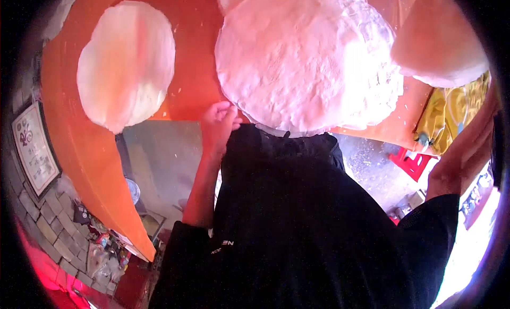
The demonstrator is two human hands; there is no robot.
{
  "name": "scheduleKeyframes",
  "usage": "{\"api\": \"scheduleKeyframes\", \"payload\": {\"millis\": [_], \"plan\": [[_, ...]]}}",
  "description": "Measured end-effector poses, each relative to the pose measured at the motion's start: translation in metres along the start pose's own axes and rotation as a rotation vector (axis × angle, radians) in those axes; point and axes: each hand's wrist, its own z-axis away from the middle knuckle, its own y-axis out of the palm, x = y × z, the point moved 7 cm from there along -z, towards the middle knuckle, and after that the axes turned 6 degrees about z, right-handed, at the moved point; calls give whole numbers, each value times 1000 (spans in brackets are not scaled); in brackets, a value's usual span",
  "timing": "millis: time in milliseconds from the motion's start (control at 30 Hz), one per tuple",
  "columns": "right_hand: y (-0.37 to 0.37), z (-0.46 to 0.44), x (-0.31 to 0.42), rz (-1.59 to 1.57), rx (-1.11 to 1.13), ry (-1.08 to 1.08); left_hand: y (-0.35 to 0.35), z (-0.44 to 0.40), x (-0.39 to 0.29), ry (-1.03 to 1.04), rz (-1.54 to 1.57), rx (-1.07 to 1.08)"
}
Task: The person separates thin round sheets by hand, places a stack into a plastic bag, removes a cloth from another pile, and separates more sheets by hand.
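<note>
A broad stack of thin, pale round flatbreads [303, 59] lies on the orange table [194, 70], its near edge reaching the table's front. My left hand [220, 117] is at the lower left rim of this stack, fingers loosely curled and apart, fingertips close to the edge; I cannot tell whether they touch it. My right forearm [462, 155] stretches up along the right side, and its hand is out of view past the dark border. Another pale, blurred flatbread [441, 40] is at the upper right, near that arm; what supports it is hidden.
A single oval flatbread [127, 64] lies on the table's left part, overhanging its inner edge. Yellow cloth or plastic [451, 115] is at the right. Below stands a red stool [411, 163]. A framed picture [36, 147] is at the far left by a brick surface.
</note>
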Motion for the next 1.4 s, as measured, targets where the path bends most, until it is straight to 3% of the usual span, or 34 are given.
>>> {"api": "scheduleKeyframes", "payload": {"millis": [67,167,233,300,333,433,500,633,833,933,1033,1133,1167,1267,1333,1367,1400], "plan": [[2,-1,25,93,-41,-88,19,19,15,-248,340,121],[58,9,57,140,-7,-253,29,29,13,-296,566,132],[123,26,69,120,121,-329,30,25,24,-309,556,203],[190,43,54,78,401,-207,33,23,35,-328,542,269],[199,44,58,-11,400,-216,36,20,38,-288,444,296],[183,56,64,93,478,-143,45,21,31,-183,423,330],[149,68,82,5,146,-304,51,28,25,-134,509,348],[185,96,68,-71,431,-102,61,39,-13,-133,767,462],[170,98,83,-136,378,-108,73,33,-21,-95,832,576],[179,106,99,-183,383,-151,78,34,-21,-180,740,433],[179,104,115,-92,262,-97,84,28,-18,-135,760,425],[205,100,110,90,290,26,90,18,-17,-86,781,400],[207,102,110,147,186,-20,89,16,-14,-88,778,402],[202,91,92,240,341,-96,91,18,-10,-128,793,443],[178,69,54,743,277,-4,92,27,-21,-99,892,528],[120,43,49,100,335,21,92,31,-15,-220,897,610],[98,31,17,-141,123,-58,90,33,-16,-219,898,620]]}}
